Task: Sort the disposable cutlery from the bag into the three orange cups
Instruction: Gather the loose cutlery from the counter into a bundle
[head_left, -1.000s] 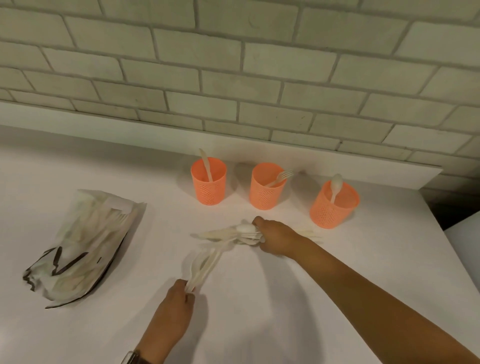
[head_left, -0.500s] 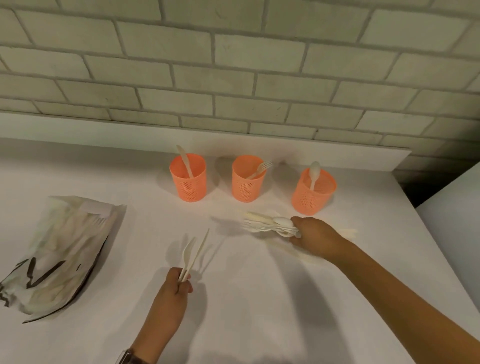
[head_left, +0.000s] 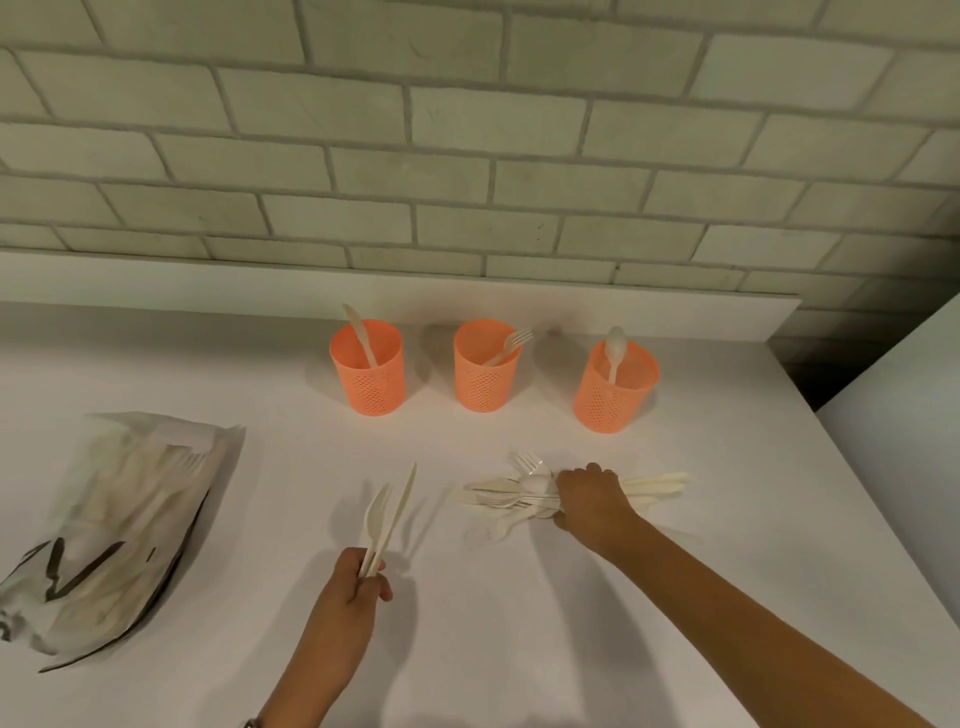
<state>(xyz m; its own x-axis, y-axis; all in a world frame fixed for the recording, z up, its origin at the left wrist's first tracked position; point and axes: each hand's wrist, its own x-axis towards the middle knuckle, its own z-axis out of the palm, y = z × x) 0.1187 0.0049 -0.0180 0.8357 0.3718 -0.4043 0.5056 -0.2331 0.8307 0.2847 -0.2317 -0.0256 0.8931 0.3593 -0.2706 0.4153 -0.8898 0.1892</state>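
Observation:
Three orange cups stand in a row at the back of the white counter: the left cup (head_left: 368, 370) holds a knife, the middle cup (head_left: 486, 368) a fork, the right cup (head_left: 614, 388) a spoon. My left hand (head_left: 349, 597) grips two pale knives (head_left: 390, 514) by their handles, blades pointing up and away. My right hand (head_left: 589, 501) grips a mixed bundle of cutlery (head_left: 511, 496) low over the counter in front of the right cup, with handles sticking out to its right. The cutlery bag (head_left: 111, 525) lies at the left, more cutlery inside.
A brick wall with a low white ledge (head_left: 467, 304) runs behind the cups. The counter's right edge (head_left: 852, 493) slants down beside a white surface at the far right.
My right hand has carried the bundle to the right and lowered it toward the counter. My left hand has drawn two knives out of the bundle and holds them apart, raised.

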